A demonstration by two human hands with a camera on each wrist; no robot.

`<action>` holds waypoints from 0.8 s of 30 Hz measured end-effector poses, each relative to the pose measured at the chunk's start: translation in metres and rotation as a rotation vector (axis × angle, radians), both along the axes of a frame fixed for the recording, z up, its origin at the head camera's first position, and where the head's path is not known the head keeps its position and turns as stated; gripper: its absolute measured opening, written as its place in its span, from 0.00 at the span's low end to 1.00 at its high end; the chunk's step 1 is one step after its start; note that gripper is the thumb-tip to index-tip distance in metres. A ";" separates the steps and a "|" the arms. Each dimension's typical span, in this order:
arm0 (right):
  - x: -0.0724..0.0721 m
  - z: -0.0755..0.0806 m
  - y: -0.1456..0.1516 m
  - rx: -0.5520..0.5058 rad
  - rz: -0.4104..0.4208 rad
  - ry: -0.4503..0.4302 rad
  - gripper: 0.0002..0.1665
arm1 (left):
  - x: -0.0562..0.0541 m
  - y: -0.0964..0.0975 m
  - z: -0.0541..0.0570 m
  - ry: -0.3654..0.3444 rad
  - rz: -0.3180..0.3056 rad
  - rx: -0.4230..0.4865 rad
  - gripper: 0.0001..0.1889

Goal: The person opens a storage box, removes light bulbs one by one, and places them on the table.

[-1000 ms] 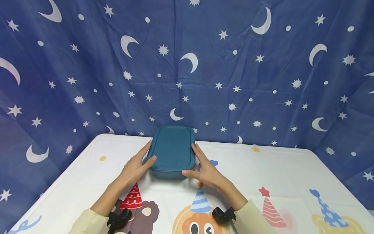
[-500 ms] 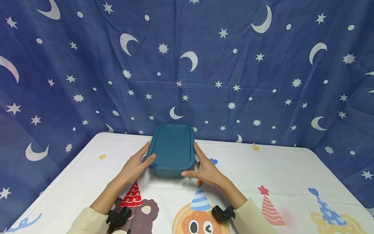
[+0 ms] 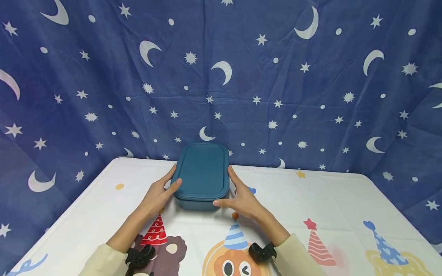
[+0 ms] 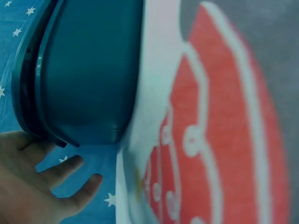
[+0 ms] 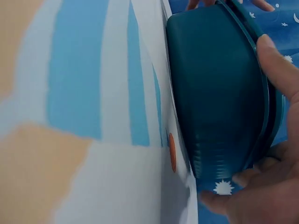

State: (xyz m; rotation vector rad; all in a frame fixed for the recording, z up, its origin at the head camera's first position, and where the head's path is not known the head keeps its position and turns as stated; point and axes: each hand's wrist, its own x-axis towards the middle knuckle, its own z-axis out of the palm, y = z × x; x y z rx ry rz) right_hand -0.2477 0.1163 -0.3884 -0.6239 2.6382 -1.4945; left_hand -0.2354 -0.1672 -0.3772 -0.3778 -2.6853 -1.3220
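Box position: your blue container (image 3: 197, 206) stands upright on the desk (image 3: 310, 209), toward its back edge, with the starry cloth (image 3: 276, 76) behind; its base appears to rest flat, so the desk seems to bear the weight.
Lid: over the container's mouth, long sides pointing away from you. The left wrist view shows a dark gap beneath its edge; in my judgement it is not pressed home.
Left hand: your left hand (image 3: 155, 195) holds the lid (image 3: 203, 172) at its left edge, thumb on top, longer fingers spread beyond the rim.
Right hand: your right hand (image 3: 246, 200) grips the lid around its near right corner, thumb at the near edge, forefinger along the right side.
Reason for hold: opposite edges taken together probably keep the lid level and the box from sliding.
Unverified: the container's contents, hidden under the lid; how firmly either hand presses.
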 end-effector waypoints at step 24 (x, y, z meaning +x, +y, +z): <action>0.000 0.035 -0.024 -0.010 0.002 0.050 0.70 | 0.007 -0.019 0.026 0.106 0.034 0.086 0.34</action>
